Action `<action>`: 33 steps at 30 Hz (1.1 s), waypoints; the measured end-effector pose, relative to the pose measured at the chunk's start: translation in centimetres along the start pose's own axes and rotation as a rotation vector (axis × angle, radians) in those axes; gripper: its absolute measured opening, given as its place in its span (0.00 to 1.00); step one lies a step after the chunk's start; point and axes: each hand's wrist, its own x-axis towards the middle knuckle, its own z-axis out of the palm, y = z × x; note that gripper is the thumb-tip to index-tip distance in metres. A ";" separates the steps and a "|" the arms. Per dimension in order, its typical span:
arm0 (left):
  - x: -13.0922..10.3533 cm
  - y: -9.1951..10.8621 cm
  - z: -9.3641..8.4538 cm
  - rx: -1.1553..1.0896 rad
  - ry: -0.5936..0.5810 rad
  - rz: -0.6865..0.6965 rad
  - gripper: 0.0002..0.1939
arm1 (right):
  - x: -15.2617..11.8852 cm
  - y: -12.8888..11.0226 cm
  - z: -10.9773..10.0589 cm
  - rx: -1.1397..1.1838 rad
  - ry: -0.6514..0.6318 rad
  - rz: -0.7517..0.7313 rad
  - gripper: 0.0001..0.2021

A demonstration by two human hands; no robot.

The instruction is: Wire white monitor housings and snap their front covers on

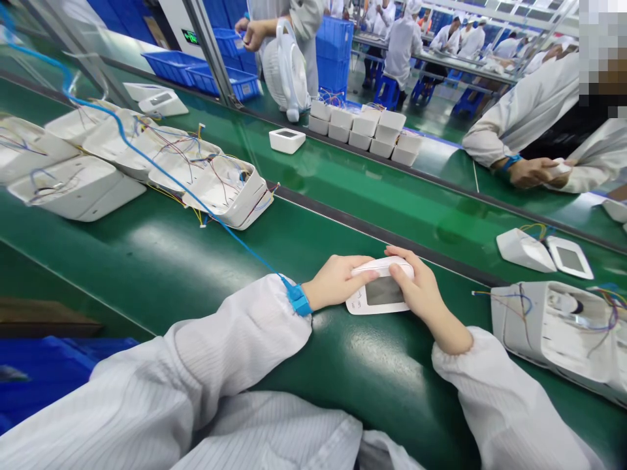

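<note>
Between my two hands is a white device with a grey display (385,292), its screen side facing me, near the far side of the green work surface (343,385). My left hand (337,279) grips its left end, thumb over the top edge. From the right, my right hand (416,284) clasps the other end, with its thumb on the front near the screen. Fingers behind the casing are partly hidden. A blue wrist strap (298,299) with a cord circles my left wrist.
Open white housings with loose wires (215,186) stand at the left, more housings (553,326) at the right. A green conveyor (337,170) runs behind, carrying a white unit (287,140). Beyond are a fan (287,68), stacked housings (362,127) and a co-worker's hands (536,171).
</note>
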 end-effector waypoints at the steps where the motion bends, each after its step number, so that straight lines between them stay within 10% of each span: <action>1: -0.1 0.2 0.0 0.020 0.003 0.009 0.21 | 0.0 -0.1 0.0 -0.007 0.006 0.007 0.24; 23: -1.5 2.0 1.3 0.157 -0.038 0.082 0.18 | -0.3 -0.5 -1.0 -0.258 0.088 -0.081 0.18; 33: -0.7 0.5 1.1 -0.126 0.149 -0.052 0.20 | 0.0 0.6 -0.2 -0.304 0.036 -0.040 0.28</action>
